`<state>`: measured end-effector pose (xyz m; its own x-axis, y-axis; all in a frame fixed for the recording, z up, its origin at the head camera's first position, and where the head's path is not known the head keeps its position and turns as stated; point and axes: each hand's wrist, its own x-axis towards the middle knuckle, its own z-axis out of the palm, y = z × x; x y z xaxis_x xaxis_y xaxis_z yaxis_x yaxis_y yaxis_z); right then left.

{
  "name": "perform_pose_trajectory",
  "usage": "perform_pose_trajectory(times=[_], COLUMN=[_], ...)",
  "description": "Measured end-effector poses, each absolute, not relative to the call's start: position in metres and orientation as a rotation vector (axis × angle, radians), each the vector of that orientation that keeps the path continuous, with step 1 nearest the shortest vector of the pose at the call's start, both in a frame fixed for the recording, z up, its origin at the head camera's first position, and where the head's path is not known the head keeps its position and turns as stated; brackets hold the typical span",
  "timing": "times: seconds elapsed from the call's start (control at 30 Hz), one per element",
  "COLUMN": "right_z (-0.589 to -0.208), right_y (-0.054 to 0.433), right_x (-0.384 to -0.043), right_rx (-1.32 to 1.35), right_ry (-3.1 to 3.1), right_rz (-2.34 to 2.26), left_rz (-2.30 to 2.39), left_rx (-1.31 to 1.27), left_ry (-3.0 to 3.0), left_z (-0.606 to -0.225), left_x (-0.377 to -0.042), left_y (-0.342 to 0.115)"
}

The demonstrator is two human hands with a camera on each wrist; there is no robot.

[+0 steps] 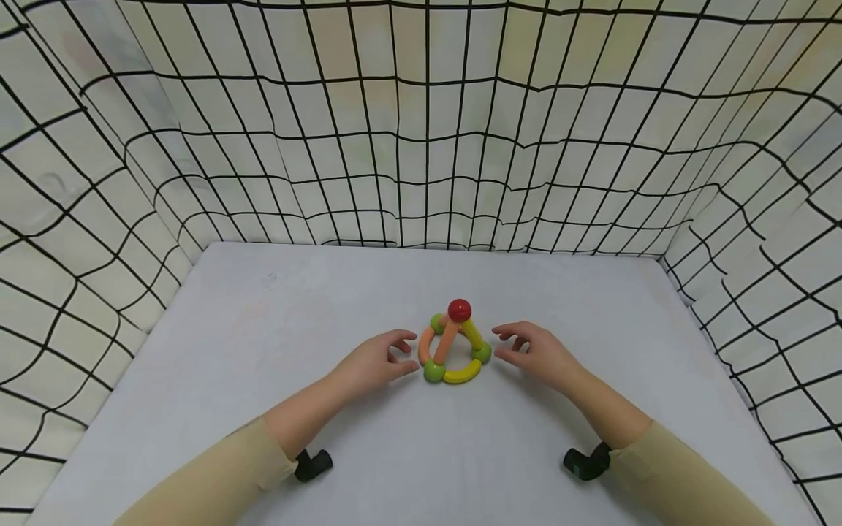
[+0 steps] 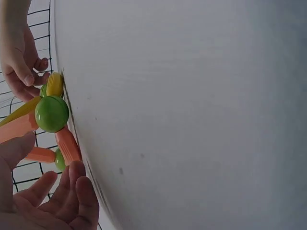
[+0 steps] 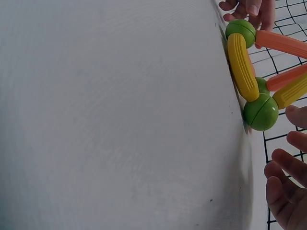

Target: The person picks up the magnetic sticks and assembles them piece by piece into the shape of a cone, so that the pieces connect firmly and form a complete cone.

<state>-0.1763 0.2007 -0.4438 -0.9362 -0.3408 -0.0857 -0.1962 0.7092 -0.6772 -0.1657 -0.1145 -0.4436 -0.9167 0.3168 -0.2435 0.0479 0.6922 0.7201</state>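
Note:
A small pyramid of toy building rods and balls [image 1: 446, 343] stands on the white table between my hands. Its round base joins orange and yellow curved rods through green balls [image 3: 261, 112], and straight rods rise to a red ball [image 1: 460, 310] on top. My left hand [image 1: 380, 359] is just left of the base, fingers loosely bent and spread from the thumb, holding nothing. On the other side, my right hand [image 1: 536, 353] has its fingertips close to the right green ball [image 1: 482, 353], with its fingers relaxed and nothing in them.
The white table [image 1: 421, 453] fills the space in front of me. Black netting [image 1: 427, 161] over pale walls encloses its back and both sides. Black wrist camera mounts [image 1: 314, 465] stick out under both beige sleeves [image 1: 217, 475].

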Motion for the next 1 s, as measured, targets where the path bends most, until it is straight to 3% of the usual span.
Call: perform_pose_trajectory(times=[1.0], right_z=[-0.452], right_y=[0.177], right_x=[-0.170], right_rx=[-0.335], right_ry=[2.654], right_rz=[-0.953], left_rz=[0.984], left_rx=[0.389], left_ry=[2.489], left_z=[-0.449], left_x=[-0.171], left_y=[-0.105])
